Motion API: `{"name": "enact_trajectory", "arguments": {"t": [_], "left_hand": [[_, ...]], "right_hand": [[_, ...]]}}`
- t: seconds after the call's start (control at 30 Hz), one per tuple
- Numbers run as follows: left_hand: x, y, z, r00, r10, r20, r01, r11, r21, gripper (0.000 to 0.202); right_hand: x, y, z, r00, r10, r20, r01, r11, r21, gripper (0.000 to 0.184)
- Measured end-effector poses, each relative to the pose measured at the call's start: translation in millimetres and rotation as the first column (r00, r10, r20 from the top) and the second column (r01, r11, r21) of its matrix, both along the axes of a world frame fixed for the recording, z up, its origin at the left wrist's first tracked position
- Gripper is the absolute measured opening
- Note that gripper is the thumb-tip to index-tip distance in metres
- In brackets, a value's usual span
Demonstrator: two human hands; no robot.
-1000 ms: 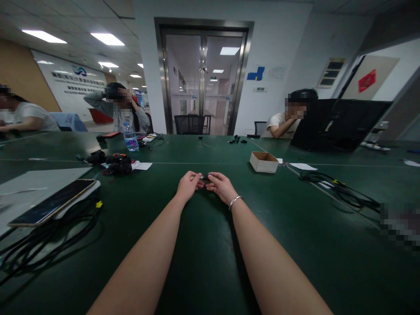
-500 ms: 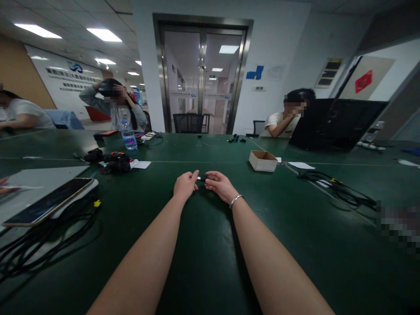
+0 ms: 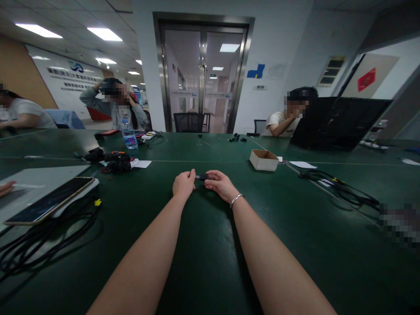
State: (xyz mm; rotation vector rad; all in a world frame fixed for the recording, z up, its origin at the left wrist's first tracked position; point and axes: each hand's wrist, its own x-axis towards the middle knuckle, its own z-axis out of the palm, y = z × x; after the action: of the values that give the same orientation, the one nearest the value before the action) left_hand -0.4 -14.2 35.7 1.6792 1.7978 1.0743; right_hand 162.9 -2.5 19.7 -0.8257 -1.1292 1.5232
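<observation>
Above the green table, my left hand [image 3: 184, 183] and my right hand [image 3: 221, 183] face each other at either end of a small black stick-shaped thing with a silvery end [image 3: 201, 178]. My left thumb and fingers are pinched at its silvery end. The fingers of my right hand are curled round its dark end and hide part of it. It is too small to tell its exact kind. A metal bracelet [image 3: 236, 200] circles my right wrist.
A small open cardboard box [image 3: 264, 160] stands right of my hands. Black cables [image 3: 341, 189] lie farther right; a phone [image 3: 52, 199] and more cables are at left. A water bottle [image 3: 129, 134] and a large black screen [image 3: 339, 122] stand farther back. Several people sit around.
My left hand has shifted slightly left, and a little more of the thing's silvery end shows between my hands. My right hand has barely moved.
</observation>
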Motion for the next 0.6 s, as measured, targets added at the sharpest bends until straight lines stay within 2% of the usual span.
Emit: {"name": "enact_trajectory", "arguments": {"t": [0.27, 0.5, 0.6], "left_hand": [[-0.9, 1.1, -0.1, 1.0, 0.017, -0.023, -0.018, 1.0, -0.01, 0.049], [-0.6, 2.2, -1.5, 1.0, 0.0, -0.03, -0.001, 1.0, -0.011, 0.048], [-0.1, 2.0, -0.9, 0.999, -0.004, -0.033, 0.004, 1.0, -0.015, 0.047]], "right_hand": [[0.0, 2.0, -1.9, 0.999, -0.008, -0.036, 0.008, 1.0, -0.009, 0.034], [-1.0, -0.3, 1.0, 0.999, -0.015, -0.039, 0.014, 0.999, -0.03, 0.02], [-1.2, -0.9, 1.7, 0.999, -0.018, -0.042, 0.016, 0.999, -0.037, 0.02]]}}
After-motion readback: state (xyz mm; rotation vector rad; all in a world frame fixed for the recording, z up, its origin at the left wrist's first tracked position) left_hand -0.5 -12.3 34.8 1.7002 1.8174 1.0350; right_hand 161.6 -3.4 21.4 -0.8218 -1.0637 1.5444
